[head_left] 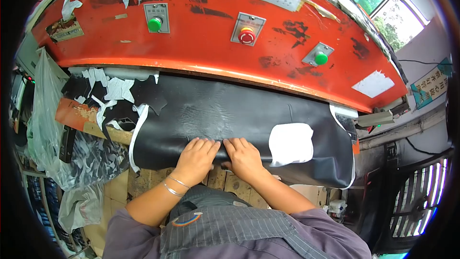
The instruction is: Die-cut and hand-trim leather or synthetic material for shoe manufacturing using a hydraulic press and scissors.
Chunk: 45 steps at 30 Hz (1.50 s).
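A wide sheet of black leather-like material (254,100) lies over the machine bed and hangs over its front edge. My left hand (197,157) grips that edge near the middle, fingers together on top and thumb hidden. Close beside it, my right hand (243,158) holds the same edge, with its thumb partly showing underneath. Wrinkles mark the sheet just beyond my fingers. To the right of my right hand, a white piece with rounded corners (291,144) rests on the black sheet.
Behind the bed rises a red machine beam (201,33) with a red stop button (247,35) and green buttons (154,24) (320,58). Cut scraps (117,90) lie at the left, above a clear plastic bag (45,115). A black fan (417,201) stands at right.
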Each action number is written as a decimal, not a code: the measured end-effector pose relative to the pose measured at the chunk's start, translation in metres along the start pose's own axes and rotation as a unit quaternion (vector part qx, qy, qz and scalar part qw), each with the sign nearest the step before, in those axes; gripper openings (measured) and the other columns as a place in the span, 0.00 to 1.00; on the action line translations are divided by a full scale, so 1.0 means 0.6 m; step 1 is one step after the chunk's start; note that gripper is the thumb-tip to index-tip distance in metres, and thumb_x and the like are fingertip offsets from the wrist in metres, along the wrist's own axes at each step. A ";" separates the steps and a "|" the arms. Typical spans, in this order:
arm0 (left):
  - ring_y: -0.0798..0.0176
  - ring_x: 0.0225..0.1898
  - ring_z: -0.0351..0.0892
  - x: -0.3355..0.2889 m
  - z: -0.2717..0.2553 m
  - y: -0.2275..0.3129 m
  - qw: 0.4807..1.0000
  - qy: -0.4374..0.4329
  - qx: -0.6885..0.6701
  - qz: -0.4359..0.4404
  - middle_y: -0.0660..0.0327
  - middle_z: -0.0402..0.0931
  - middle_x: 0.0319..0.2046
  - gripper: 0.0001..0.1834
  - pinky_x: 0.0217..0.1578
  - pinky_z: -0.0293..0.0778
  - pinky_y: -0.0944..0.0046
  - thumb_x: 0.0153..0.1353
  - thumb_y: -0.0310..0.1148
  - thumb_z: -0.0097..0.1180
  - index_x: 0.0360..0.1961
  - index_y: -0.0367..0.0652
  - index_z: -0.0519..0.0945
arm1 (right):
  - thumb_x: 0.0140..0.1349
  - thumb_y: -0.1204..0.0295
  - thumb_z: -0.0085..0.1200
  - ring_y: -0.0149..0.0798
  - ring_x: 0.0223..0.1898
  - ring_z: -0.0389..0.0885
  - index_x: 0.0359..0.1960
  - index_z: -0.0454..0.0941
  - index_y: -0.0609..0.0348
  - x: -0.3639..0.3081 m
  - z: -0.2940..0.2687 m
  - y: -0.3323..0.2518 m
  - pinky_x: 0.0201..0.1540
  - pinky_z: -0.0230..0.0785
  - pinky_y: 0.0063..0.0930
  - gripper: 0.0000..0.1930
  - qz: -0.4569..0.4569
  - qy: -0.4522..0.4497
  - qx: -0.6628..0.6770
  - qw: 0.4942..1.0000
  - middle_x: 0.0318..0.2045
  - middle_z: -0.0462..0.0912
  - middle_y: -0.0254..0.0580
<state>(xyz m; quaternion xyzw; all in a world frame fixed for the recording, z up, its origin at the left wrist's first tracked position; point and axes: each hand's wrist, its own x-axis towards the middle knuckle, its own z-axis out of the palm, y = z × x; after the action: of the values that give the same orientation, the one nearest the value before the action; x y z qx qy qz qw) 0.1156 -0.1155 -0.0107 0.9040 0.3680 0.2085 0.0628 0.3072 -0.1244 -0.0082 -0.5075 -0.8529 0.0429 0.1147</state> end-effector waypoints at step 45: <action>0.57 0.43 0.78 -0.024 -0.058 -0.167 0.945 -0.081 -0.179 -0.263 0.50 0.76 0.44 0.23 0.41 0.73 0.61 0.55 0.36 0.63 0.50 0.38 0.73 | 0.49 0.65 0.59 0.42 0.57 0.69 0.34 0.81 0.56 0.238 -0.145 0.163 0.60 0.61 0.45 0.13 -0.254 -0.231 -0.108 0.933 0.53 0.73 0.42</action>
<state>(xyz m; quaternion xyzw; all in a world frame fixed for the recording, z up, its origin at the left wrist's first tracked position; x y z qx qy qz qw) 0.0276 -0.0548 -0.0110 0.7629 0.5426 0.1730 0.3061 0.3462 0.0437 0.0792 -0.2590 -0.9559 0.0358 -0.1339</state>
